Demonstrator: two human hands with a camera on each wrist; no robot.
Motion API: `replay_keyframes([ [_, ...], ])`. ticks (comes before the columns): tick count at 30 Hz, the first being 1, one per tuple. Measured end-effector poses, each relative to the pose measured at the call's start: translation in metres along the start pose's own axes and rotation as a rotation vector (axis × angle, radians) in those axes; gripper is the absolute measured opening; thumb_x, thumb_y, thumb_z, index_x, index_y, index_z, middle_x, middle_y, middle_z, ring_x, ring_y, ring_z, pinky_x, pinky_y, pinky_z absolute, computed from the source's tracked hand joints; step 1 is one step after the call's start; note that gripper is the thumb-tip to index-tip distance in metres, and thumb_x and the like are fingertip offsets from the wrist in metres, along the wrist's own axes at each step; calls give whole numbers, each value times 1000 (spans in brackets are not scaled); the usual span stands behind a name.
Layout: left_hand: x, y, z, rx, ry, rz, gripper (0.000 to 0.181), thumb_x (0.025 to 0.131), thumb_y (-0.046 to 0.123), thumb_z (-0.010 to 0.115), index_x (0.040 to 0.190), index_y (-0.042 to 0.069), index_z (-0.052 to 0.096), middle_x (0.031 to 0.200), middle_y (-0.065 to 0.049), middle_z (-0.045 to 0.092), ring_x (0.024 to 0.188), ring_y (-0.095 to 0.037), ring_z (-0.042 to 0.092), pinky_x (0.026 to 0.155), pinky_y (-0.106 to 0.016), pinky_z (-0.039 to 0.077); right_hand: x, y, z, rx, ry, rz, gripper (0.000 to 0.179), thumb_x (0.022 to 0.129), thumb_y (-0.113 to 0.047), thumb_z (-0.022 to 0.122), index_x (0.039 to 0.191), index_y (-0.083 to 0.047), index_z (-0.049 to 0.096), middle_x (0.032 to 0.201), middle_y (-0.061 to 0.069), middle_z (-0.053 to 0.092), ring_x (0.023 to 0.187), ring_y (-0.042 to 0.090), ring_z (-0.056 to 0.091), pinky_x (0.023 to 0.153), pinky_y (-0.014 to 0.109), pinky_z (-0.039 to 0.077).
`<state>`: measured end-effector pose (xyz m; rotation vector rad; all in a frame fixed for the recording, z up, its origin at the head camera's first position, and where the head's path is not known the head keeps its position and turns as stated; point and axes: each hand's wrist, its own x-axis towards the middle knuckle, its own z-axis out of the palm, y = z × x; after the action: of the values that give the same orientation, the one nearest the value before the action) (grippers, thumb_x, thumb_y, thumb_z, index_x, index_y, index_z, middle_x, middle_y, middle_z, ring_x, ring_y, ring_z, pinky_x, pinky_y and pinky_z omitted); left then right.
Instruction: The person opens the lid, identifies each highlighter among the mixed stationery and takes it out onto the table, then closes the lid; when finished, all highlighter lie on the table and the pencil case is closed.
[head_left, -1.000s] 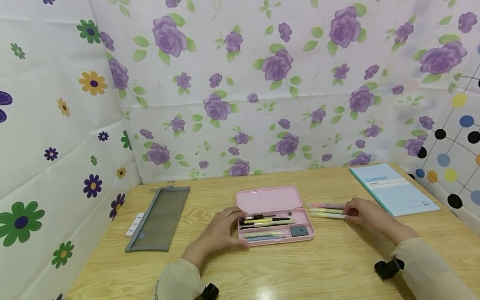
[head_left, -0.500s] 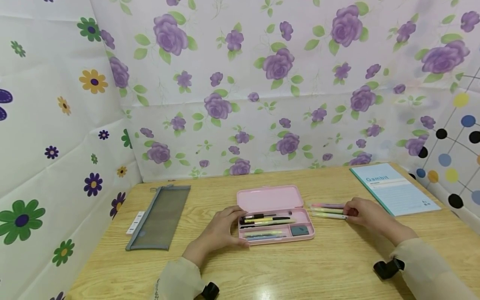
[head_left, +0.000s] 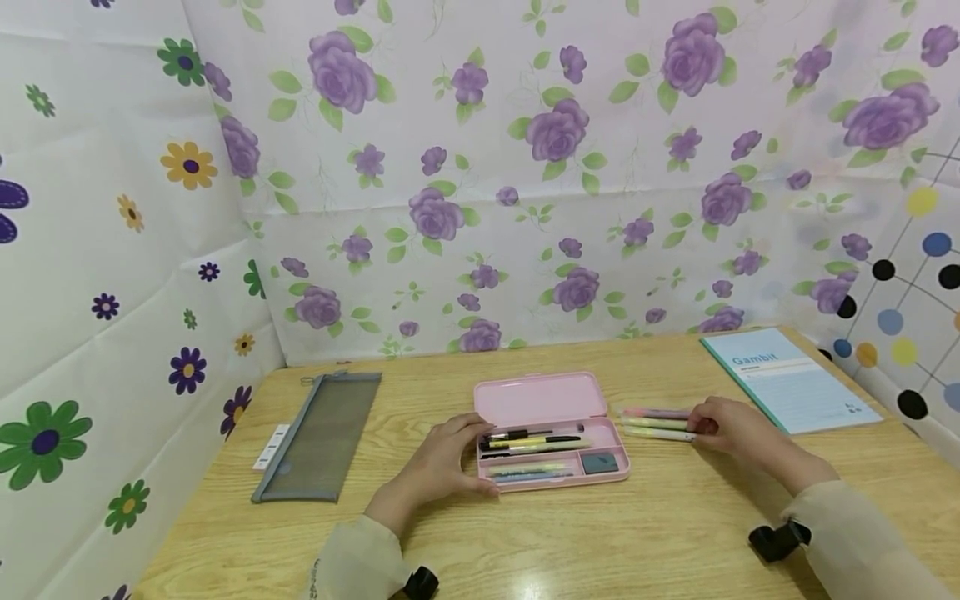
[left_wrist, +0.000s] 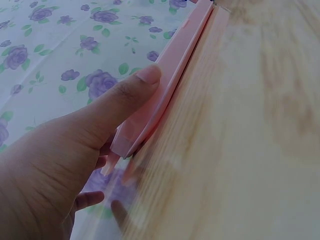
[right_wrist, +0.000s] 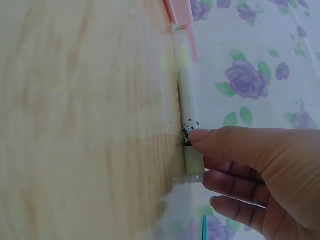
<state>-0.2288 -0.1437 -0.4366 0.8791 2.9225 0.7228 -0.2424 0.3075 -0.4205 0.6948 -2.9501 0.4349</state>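
An open pink pencil case (head_left: 537,400) lies at the middle of the table, its lid folded back. Several pens (head_left: 532,442) fill its long compartments, and a dark grey eraser (head_left: 598,462) sits in the small one. My left hand (head_left: 431,467) grips the case's left end; in the left wrist view the thumb presses the pink side wall (left_wrist: 172,55). To the right of the case, my right hand (head_left: 738,433) pinches the near ends of a few highlighters (head_left: 657,423) lying side by side. The right wrist view shows the thumb on a pale highlighter (right_wrist: 189,95) with a panda print.
A grey mesh zip pouch (head_left: 322,442) with a white tag (head_left: 270,447) lies on the left of the wooden table (head_left: 570,533). A light blue notebook (head_left: 787,379) rests at the back right. Flowered cloth (head_left: 480,167) hangs behind the table.
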Motion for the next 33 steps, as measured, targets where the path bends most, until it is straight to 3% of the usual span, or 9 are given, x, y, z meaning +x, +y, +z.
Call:
replay_keyframes([
  [13,0,0,1,-13,5,0,93,65,62,77,142,19,48,150,-6,41,139,-31,38,114,-55,30,1,-9,-19,33,1,-22,7,86,-14,71,91,-12,68,83,-6,60,71,0,53,61,22,48],
  [23,-1,-1,2,-11,16,15,93,65,62,77,142,18,48,149,-6,42,138,-31,39,113,-54,32,10,-30,-37,9,-22,-31,9,89,-19,69,94,-13,67,85,-6,60,74,3,53,64,24,49],
  [33,1,-3,3,-4,22,22,93,65,62,77,142,17,48,149,-4,43,138,-30,39,113,-53,32,20,-55,-48,-34,7,-98,12,86,-18,72,96,-12,68,85,-6,62,76,10,57,65,26,50],
])
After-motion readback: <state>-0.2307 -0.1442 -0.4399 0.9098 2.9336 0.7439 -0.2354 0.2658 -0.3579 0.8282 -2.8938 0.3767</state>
